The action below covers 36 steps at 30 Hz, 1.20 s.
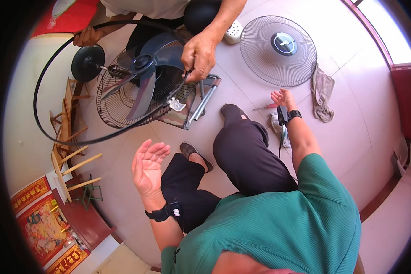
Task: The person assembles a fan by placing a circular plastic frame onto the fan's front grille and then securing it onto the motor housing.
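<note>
My left hand (149, 170) is raised palm up with its fingers apart and nothing in it. Farther right, my right hand (283, 97) is also open and bare, above the floor near a red-handled screwdriver (271, 105). Across from me, another person's two hands hold a large black ring (37, 102) with a metal clip (176, 104) on it. The ring hangs around and over an electric fan whose dark blades (144, 93) are exposed. Behind the blades is the rear wire grille (106, 102). The round front grille (255, 55) lies on the floor to the right.
A grey rag (323, 96) lies by the front grille. A camouflage-patterned folding stool (174, 119) stands under the fan. Wooden stools (59, 166) lie along the left wall, near a black round base (84, 63). A white cloth-like item (276, 125) rests under my right wrist.
</note>
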Each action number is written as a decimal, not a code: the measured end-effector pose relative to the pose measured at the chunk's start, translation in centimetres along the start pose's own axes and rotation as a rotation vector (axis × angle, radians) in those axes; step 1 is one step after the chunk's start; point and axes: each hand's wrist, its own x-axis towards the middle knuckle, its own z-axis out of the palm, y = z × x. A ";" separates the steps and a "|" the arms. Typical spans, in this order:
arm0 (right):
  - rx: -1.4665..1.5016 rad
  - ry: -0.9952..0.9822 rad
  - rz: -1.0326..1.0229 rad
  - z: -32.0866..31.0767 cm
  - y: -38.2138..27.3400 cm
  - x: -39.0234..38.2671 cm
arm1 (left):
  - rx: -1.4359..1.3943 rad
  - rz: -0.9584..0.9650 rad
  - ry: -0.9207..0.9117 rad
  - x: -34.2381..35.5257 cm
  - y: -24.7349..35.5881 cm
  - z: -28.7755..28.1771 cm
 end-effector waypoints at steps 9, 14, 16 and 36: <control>0.286 0.062 -0.075 -0.5 -1.9 5.2 | -0.012 0.005 0.053 1.8 -0.5 0.1; 0.582 0.112 -0.165 1.0 -2.7 3.3 | 0.002 -0.014 0.079 2.0 -0.4 0.6; 0.716 0.038 -0.234 1.6 -3.8 2.5 | 0.003 -0.017 0.078 2.1 -0.5 0.6; 0.156 -0.725 -0.846 -8.1 -22.8 -17.5 | -0.082 0.143 0.123 -6.7 1.4 3.9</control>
